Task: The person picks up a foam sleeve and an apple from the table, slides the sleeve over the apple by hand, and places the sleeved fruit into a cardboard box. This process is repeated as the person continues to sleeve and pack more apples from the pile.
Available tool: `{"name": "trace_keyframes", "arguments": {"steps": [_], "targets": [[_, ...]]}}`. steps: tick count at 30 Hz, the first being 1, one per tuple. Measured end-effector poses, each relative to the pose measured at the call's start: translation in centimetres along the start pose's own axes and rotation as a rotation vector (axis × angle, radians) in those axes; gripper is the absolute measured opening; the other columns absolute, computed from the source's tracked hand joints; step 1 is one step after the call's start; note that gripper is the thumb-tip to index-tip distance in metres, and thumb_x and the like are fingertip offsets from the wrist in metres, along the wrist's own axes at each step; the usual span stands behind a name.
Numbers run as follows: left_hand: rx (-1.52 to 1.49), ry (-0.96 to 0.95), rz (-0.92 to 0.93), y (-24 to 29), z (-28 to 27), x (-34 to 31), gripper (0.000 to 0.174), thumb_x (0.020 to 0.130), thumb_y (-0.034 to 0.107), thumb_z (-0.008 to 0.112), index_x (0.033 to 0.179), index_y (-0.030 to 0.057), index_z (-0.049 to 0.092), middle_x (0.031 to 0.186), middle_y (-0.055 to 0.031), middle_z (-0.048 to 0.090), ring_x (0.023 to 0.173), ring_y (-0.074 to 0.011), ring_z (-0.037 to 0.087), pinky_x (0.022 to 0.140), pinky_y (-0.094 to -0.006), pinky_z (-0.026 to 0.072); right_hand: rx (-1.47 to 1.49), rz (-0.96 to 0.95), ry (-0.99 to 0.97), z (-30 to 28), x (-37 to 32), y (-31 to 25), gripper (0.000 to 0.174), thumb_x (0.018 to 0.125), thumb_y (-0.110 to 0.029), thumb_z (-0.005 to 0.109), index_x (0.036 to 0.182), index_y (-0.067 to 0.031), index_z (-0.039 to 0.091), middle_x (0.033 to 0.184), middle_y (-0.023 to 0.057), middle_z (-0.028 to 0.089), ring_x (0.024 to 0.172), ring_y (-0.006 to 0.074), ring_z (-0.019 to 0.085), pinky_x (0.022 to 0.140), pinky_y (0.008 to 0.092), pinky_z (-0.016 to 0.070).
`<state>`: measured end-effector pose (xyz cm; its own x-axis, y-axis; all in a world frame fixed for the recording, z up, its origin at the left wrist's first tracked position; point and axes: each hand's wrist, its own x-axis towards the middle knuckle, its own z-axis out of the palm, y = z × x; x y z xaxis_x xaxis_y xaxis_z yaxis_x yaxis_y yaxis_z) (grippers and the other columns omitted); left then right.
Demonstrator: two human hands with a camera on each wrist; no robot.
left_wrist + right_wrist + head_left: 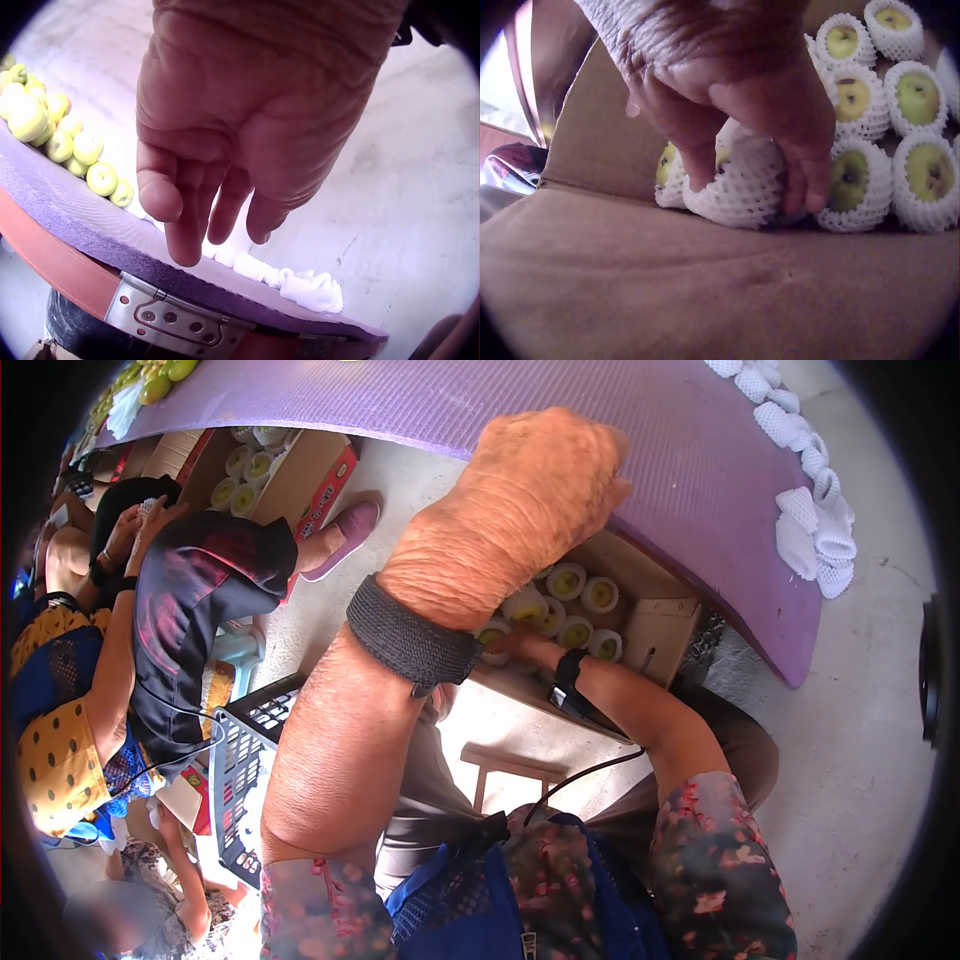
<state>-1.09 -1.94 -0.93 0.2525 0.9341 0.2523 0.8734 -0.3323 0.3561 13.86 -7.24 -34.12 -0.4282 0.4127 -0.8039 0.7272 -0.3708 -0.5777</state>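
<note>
My right hand (527,647) reaches down into a cardboard box (662,628). In the right wrist view its thumb and fingers grip a yellow-green apple in a white foam net (742,191), beside the box's near wall. Rows of netted apples (851,180) stand in the box to the right of that hand. Raised over the edge of the purple mat, my left hand (540,490) holds nothing. Its fingers (191,225) hang loosely bent in the left wrist view, above white foam nets (311,291) lying along the mat.
The purple-matted table (690,450) curves above the box. Loose yellow-green apples (60,139) lie at its far side. A grey plastic crate (235,780) stands left of my legs. Another person (190,590) sits at the left, near a second box of netted apples (245,475).
</note>
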Motion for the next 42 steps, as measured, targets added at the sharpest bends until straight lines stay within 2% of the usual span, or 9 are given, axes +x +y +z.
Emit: {"name": "trace_keyframes", "arguments": {"steps": [4,12,15,19,30,33,36,39,42], "targets": [[0.013,0.008,0.013,-0.1,0.1,-0.1,0.022,0.088,0.027,0.065,0.091,0.0051,0.068,0.082,-0.0121,0.069,0.083,-0.0273,0.069,0.076,-0.0384,0.0565,0.039,-0.032,0.076,0.2,-1.0,-0.5,0.056,0.069,-0.022,0.081,0.113,0.0067,0.061,0.103,0.0153,0.066,0.09,0.0224,0.063,0.075,0.0356,0.0508],[0.02,-0.006,0.007,-0.1,0.1,-0.1,0.023,0.088,0.027,0.065,0.091,0.0046,0.068,0.081,-0.0121,0.069,0.083,-0.0274,0.07,0.075,-0.0385,0.0569,0.023,0.014,0.037,0.0,-2.1,-1.5,0.055,0.064,-0.01,0.084,0.111,0.0067,0.061,0.1,0.0145,0.066,0.08,0.0212,0.065,0.066,0.0343,0.053],[0.047,0.017,0.037,-0.2,0.3,-0.2,0.021,0.087,0.025,0.065,0.09,0.0046,0.068,0.08,-0.0125,0.069,0.081,-0.0278,0.07,0.073,-0.0378,0.0568,-0.037,0.017,0.028,-0.1,-2.6,-2.3,0.062,0.062,-0.014,0.084,0.114,0.0076,0.058,0.103,0.0157,0.066,0.085,0.0225,0.064,0.07,0.035,0.0529],[-0.046,0.052,0.048,-0.4,0.5,-0.2,0.022,0.088,0.027,0.063,0.087,0.005,0.062,0.074,-0.0167,0.064,0.076,-0.0375,0.064,0.067,-0.0457,0.0518,-0.079,-0.028,0.011,-0.5,-1.2,-0.9,0.081,0.057,-0.029,0.086,0.121,0.0082,0.054,0.111,0.0183,0.064,0.097,0.0249,0.062,0.079,0.0365,0.0519],[-0.073,0.129,-0.098,-3.5,-1.3,0.1,0.019,0.086,0.022,0.066,0.091,0.0038,0.063,0.074,-0.0125,0.066,0.07,-0.0313,0.065,0.065,-0.0395,0.0515,-0.232,-0.138,0.098,-0.7,-0.1,3.0,0.048,0.07,-0.032,0.079,0.1,0.0023,0.066,0.083,0.0115,0.068,0.072,0.0219,0.064,0.06,0.0344,0.0507],[-0.075,0.093,-0.127,-3.6,-1.4,0.0,0.02,0.087,0.022,0.065,0.093,0.0032,0.063,0.075,-0.0135,0.066,0.071,-0.0311,0.065,0.066,-0.0393,0.0516,-0.506,0.007,-0.079,-2.6,-1.1,2.4,0.041,0.074,-0.034,0.075,0.096,-0.0002,0.069,0.078,0.0128,0.068,0.07,0.0231,0.065,0.063,0.0369,0.0513],[-0.068,0.083,-0.088,-3.7,-1.1,0.0,0.02,0.087,0.022,0.064,0.094,0.0033,0.063,0.076,-0.0133,0.066,0.072,-0.0309,0.065,0.067,-0.0392,0.0514,-0.789,-0.099,-0.097,-6.0,-4.2,1.0,0.039,0.076,-0.032,0.072,0.099,-0.0008,0.069,0.084,0.0149,0.069,0.072,0.0251,0.067,0.063,0.0383,0.0516],[-0.061,0.07,-0.096,-3.6,-1.1,0.0,0.021,0.087,0.023,0.064,0.094,0.0034,0.063,0.076,-0.0128,0.066,0.073,-0.0307,0.065,0.068,-0.039,0.0514,-0.652,0.074,-0.066,-8.6,-8.1,-2.3,0.04,0.073,-0.028,0.071,0.104,-0.0031,0.068,0.092,0.0175,0.069,0.078,0.0283,0.066,0.064,0.0388,0.0505],[-0.031,0.049,-0.117,-3.4,-1.0,0.1,0.02,0.087,0.023,0.064,0.094,0.0038,0.063,0.076,-0.0122,0.066,0.072,-0.0304,0.065,0.067,-0.0388,0.0514,-0.818,0.051,-0.028,-10.4,-7.0,-1.7,0.039,0.071,-0.022,0.07,0.103,-0.0006,0.066,0.085,0.0187,0.068,0.071,0.0338,0.066,0.058,0.0419,0.0493]]}}
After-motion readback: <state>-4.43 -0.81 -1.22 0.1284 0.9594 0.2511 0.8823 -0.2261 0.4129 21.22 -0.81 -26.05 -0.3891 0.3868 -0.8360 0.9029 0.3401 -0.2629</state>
